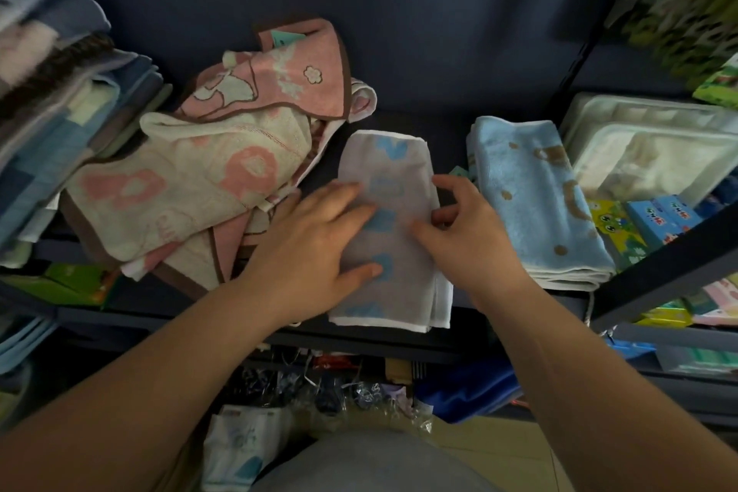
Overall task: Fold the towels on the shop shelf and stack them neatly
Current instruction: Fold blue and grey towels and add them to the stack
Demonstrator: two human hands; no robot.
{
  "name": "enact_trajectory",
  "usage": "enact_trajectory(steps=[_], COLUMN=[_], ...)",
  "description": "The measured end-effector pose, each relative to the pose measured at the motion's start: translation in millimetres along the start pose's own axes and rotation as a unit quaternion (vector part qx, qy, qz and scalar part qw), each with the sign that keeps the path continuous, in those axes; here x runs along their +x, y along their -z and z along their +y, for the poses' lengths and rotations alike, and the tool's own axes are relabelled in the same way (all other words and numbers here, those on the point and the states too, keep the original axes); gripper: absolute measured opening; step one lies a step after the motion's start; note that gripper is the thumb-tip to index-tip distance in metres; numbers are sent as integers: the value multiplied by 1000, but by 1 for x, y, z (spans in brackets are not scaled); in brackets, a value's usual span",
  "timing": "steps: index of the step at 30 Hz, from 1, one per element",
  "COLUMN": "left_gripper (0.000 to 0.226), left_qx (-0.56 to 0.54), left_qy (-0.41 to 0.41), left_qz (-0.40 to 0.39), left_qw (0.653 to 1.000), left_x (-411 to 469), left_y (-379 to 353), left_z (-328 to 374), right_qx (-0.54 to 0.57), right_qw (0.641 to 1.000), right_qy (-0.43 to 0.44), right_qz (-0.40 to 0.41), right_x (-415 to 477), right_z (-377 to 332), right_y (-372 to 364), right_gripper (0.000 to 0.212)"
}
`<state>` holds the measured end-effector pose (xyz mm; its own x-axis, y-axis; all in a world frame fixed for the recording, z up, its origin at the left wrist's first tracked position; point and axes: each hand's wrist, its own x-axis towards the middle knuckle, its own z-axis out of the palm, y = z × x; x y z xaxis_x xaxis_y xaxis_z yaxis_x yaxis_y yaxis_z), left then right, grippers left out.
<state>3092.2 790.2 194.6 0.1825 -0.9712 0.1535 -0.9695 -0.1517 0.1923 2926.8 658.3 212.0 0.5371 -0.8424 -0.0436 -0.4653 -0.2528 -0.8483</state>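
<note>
A grey towel with blue shapes lies folded into a long strip on the dark shelf, reaching the front edge. My left hand presses flat on its left half with straight fingers. My right hand sits on its right edge, fingers curled, thumb and forefinger pinching the fold. To the right lies a stack of folded light-blue towels. To the left sits an unfolded heap of pink and cream towels.
Stacked blue and grey towels fill the far left. A black upright post bounds the shelf on the right, with packaged goods and small boxes beyond it. Packets and bags lie on the shelf below.
</note>
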Motion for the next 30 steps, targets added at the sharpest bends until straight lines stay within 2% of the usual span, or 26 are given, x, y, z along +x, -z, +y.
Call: enact_trajectory(steps=[2, 4, 7, 10, 14, 19, 21, 23, 25, 26, 27, 30], left_gripper=[90, 94, 92, 89, 88, 96, 94, 85, 72, 70, 72, 80], left_qx=[0, 8, -24, -84, -78, -37, -63, -102, -135, -141, -143, -196], left_qy=[1, 12, 20, 26, 17, 20, 23, 37, 90, 125, 152, 188], left_qz=[-83, -118, -97, -78, -92, -151, -111, -13, 82, 101, 99, 28], left_qw=[997, 993, 995, 993, 993, 988, 991, 994, 983, 977, 973, 962], left_x=[8, 12, 14, 15, 19, 21, 21, 20, 21, 22, 23, 22], left_y=[-5, -10, -11, -9, -10, -17, -18, -19, -19, -17, -15, -7], left_z=[3, 4, 4, 7, 4, 4, 8, 12, 13, 11, 9, 5], right_qx=[-37, -79, -87, -12, 56, 3, -18, -24, -11, -6, -6, -49], right_qw=[999, 995, 995, 999, 996, 999, 1000, 1000, 1000, 1000, 1000, 998], right_qy=[3, 16, 30, -11, -38, -11, -3, -5, -18, -22, -22, -3], right_qz=[-20, -51, -46, -47, -59, -33, -22, -17, -8, -2, 2, -29], right_x=[-4, -8, -10, -9, -13, -11, -9, -7, -6, -7, -7, -13], right_z=[4, 7, 7, 5, 7, 13, 14, 17, 19, 19, 18, 10], right_y=[1, -1, -2, 1, 1, -3, -7, -11, -12, -12, -11, -5], right_gripper=[60, 58, 46, 34, 21, 23, 24, 25, 28, 28, 25, 12])
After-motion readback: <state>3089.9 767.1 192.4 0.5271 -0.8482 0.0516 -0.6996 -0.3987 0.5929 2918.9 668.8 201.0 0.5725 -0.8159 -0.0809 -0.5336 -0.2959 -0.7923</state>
